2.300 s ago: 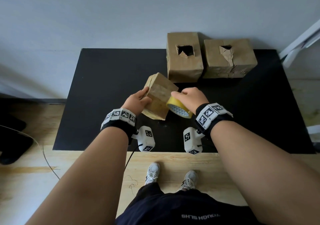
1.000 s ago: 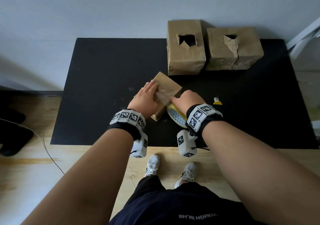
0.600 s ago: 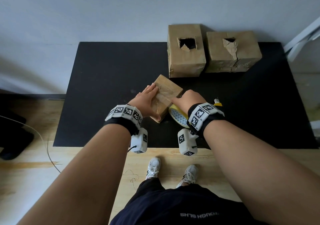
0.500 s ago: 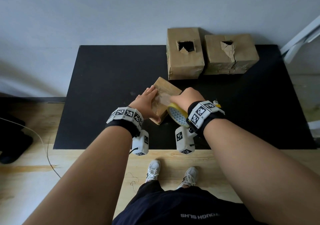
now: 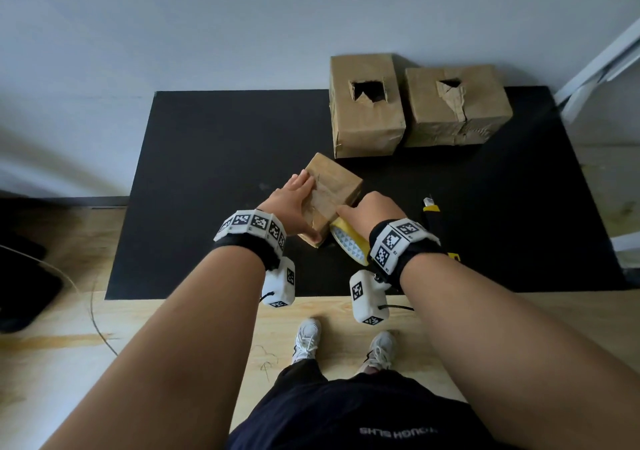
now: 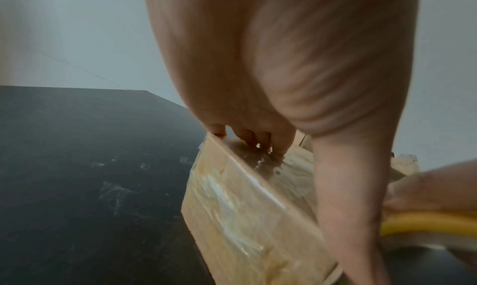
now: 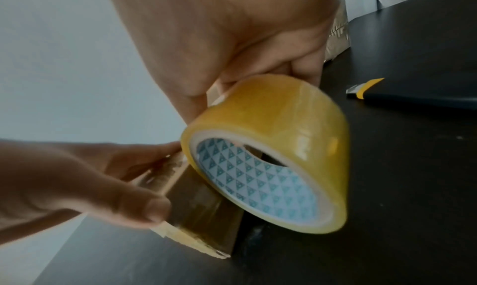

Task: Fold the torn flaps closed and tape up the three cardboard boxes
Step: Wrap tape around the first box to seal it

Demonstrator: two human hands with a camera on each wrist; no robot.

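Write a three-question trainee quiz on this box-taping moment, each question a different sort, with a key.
1. True or false: the left hand lies with straight fingers on the small cardboard box.
2. Multiple choice: what does the right hand grip? A) the utility knife B) the yellow tape roll C) a torn flap
3. Fill in: of the two large cardboard boxes at the back of the black mat, the left one and the right one, ____ still show open holes on top.

Key: 1 true; 2 B; 3 both. The utility knife lies on the mat, untouched.
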